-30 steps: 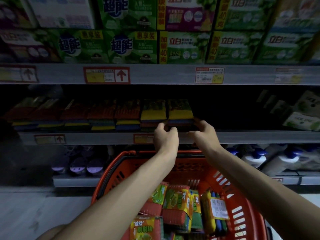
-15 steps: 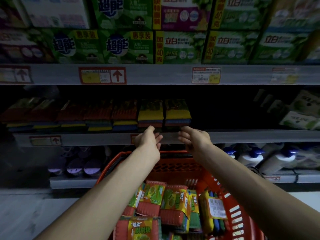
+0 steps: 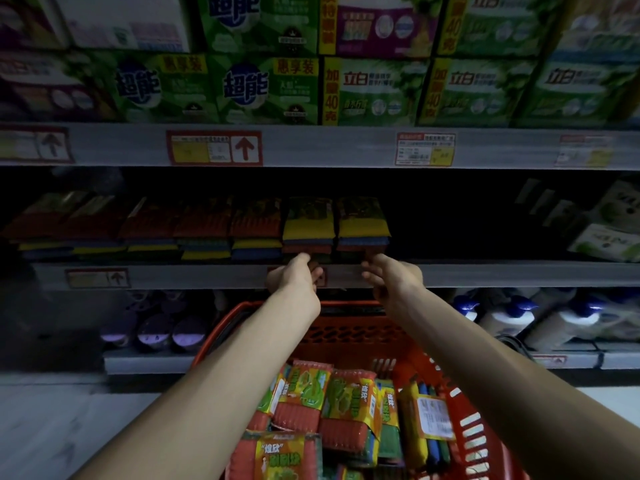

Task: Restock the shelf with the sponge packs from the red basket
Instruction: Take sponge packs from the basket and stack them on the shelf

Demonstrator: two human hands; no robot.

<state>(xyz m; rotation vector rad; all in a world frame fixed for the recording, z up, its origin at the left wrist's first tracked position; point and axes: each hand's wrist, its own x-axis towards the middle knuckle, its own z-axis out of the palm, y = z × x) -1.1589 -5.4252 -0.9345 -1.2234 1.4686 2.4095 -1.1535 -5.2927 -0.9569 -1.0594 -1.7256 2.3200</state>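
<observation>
Left hand [image 3: 294,276] and right hand [image 3: 393,276] hover empty, fingers loosely curled, at the shelf [image 3: 519,274] front edge beneath stacked sponges [image 3: 308,228]; many packs [image 3: 346,403] lie unshelved in the basket [image 3: 346,337].

Sponge packs [image 3: 308,226] are stacked in a row of piles on the grey middle shelf [image 3: 485,273], from its left end to the centre. Pale green packets [image 3: 609,233] are set at its far right. Green boxes [image 3: 270,88] are stacked on the upper shelf [image 3: 311,145], and white bottles [image 3: 502,317] are stood on the lower shelf [image 3: 568,360].
</observation>
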